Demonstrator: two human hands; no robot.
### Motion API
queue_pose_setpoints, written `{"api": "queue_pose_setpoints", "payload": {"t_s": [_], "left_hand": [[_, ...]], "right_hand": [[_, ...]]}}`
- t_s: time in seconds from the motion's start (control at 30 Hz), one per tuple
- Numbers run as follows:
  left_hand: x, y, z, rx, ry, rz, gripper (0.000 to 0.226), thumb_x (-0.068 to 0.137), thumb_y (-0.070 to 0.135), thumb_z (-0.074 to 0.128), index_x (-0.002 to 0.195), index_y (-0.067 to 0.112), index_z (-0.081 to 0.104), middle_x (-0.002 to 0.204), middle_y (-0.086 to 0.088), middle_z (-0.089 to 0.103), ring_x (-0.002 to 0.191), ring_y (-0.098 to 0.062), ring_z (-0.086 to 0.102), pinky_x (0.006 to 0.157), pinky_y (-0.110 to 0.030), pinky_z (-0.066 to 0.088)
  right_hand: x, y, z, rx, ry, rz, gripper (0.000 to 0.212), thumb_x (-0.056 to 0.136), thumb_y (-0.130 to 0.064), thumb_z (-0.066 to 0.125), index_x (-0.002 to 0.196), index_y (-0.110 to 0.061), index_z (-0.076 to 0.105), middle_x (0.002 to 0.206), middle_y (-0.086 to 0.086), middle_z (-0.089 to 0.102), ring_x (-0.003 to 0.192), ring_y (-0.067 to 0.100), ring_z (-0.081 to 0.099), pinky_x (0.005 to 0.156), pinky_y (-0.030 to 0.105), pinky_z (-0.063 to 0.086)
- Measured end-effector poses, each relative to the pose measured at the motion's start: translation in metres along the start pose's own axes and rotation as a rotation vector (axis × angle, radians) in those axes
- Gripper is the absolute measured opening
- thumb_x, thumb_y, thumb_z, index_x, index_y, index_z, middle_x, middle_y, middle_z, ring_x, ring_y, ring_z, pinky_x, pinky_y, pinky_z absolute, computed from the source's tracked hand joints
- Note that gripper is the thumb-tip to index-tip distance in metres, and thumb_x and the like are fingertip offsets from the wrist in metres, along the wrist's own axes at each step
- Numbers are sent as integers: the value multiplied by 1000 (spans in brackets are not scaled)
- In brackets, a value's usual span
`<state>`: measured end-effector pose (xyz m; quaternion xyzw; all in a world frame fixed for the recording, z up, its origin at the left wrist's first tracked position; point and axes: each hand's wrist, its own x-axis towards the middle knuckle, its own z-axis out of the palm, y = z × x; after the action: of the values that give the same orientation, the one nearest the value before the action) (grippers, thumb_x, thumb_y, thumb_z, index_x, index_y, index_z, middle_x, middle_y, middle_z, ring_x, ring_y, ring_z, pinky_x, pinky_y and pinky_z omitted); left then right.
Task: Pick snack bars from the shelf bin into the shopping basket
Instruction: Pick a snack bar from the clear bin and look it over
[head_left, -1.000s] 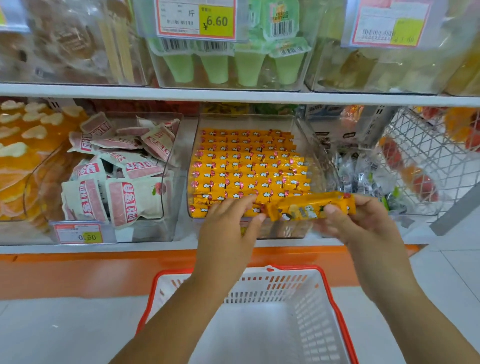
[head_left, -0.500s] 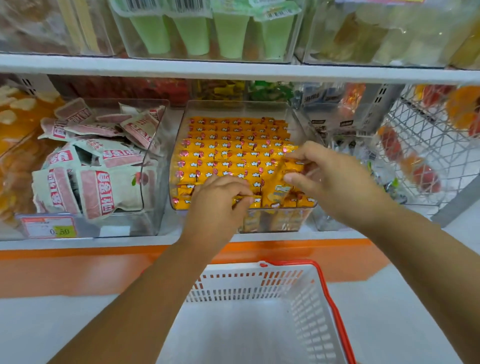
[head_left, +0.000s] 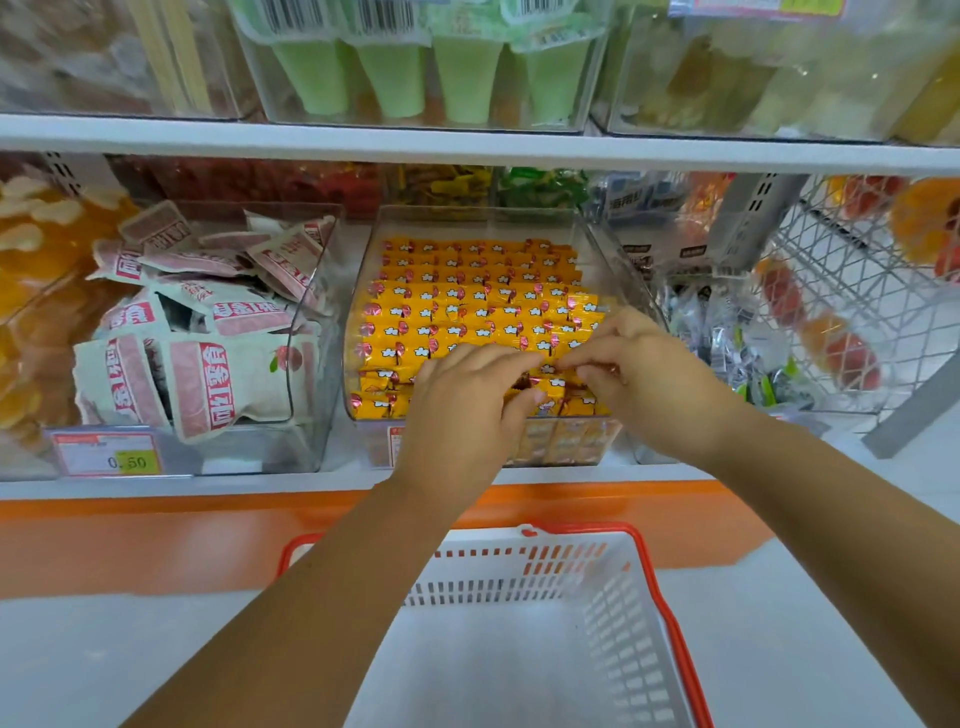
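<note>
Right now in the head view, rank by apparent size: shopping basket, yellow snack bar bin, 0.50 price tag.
1. shopping basket, nearest the camera
2. yellow snack bar bin
3. 0.50 price tag

— The snack bars (head_left: 467, 312): is that foil?
— It's glossy yellow film that catches the light, with shiny red crimped ends. Their bin (head_left: 483, 223) is clear hard plastic, smooth and reflective.
— And the shopping basket (head_left: 519, 571)?
— Matt white plastic with slotted walls and a smooth red-orange plastic rim.
— The pouches (head_left: 208, 384) on the left?
— Duller, with a crinkled, paper-like finish. The wire basket (head_left: 857, 322) on the right looks like pale coated metal. The shelf (head_left: 467, 148) edge is smooth and white, and the panel (head_left: 156, 540) below it is glossy orange.
</note>
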<state>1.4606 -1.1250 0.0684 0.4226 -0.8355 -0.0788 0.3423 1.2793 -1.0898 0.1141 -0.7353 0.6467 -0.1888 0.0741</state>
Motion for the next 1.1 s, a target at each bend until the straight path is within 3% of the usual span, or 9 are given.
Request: {"api": "queue_pose_setpoints", "payload": {"t_s": [0.17, 0.4, 0.53, 0.7, 0.8, 0.87, 0.97, 1.03, 1.1], "left_hand": [[10, -2, 2, -1, -137, 8, 19, 91, 33, 64, 99, 24, 78, 103, 5, 71, 102, -24, 58, 85, -41, 44], [17, -2, 2, 29, -230, -47, 19, 94, 35, 62, 101, 27, 77, 112, 8, 67, 109, -18, 52, 92, -39, 42], [12, -5, 3, -24, -219, -73, 21, 94, 37, 62, 104, 26, 77, 114, 7, 68, 109, -20, 52, 93, -39, 41], [2, 14, -13, 19, -310, -86, 51, 95, 55, 50, 139, 29, 53, 144, 7, 50, 135, -15, 36, 109, -33, 27], [-15, 29, -34, -257, -327, -146, 57, 98, 55, 40, 149, 28, 37, 151, 9, 40, 141, -10, 28, 118, -32, 21], [-30, 41, -56, -555, -359, -271, 54, 96, 59, 38, 145, 37, 40, 140, 14, 52, 130, -4, 45, 111, -31, 38], [-51, 59, -89, -873, -363, -478, 24, 99, 42, 43, 121, 44, 53, 107, 9, 72, 91, -1, 69, 71, -12, 52], [-63, 63, -99, -909, -303, -504, 22, 99, 33, 48, 118, 35, 60, 93, 5, 74, 81, -10, 73, 60, -19, 54], [-70, 60, -104, -901, -231, -553, 22, 96, 31, 56, 117, 34, 61, 89, 6, 75, 82, -16, 73, 62, -27, 57]], "right_hand": [[-1, -2, 0, -131, -136, -13, 23, 93, -16, 63, 115, -14, 71, 108, 4, 52, 98, 20, 53, 87, 25, 39], [5, -6, 3, -220, -113, 22, 24, 101, -21, 51, 113, -13, 70, 115, 4, 60, 105, 21, 57, 84, 28, 44], [-11, -6, 1, 69, 182, 84, 17, 101, -18, 50, 106, -12, 66, 91, -4, 60, 86, 18, 58, 61, 19, 36], [-40, -25, -20, 333, 596, 35, 17, 101, -14, 50, 105, -26, 62, 90, -13, 65, 82, 0, 60, 69, 9, 43], [-65, -46, -30, 584, 676, 33, 20, 102, -15, 48, 99, -31, 59, 88, -13, 68, 86, 4, 67, 75, 22, 52], [-80, -59, -30, 810, 669, 118, 28, 102, -14, 48, 92, -36, 62, 91, -5, 71, 87, 14, 70, 77, 35, 57], [-97, -75, -29, 969, 615, 246, 33, 101, -12, 50, 85, -35, 67, 86, 1, 72, 74, 20, 72, 69, 37, 59], [-102, -83, -26, 1097, 531, 324, 25, 100, -8, 50, 89, -24, 66, 84, 3, 73, 69, 21, 72, 61, 33, 58], [-106, -88, -23, 1282, 382, 383, 14, 97, -4, 52, 99, -13, 63, 91, 7, 74, 80, 25, 73, 65, 35, 58]]}}
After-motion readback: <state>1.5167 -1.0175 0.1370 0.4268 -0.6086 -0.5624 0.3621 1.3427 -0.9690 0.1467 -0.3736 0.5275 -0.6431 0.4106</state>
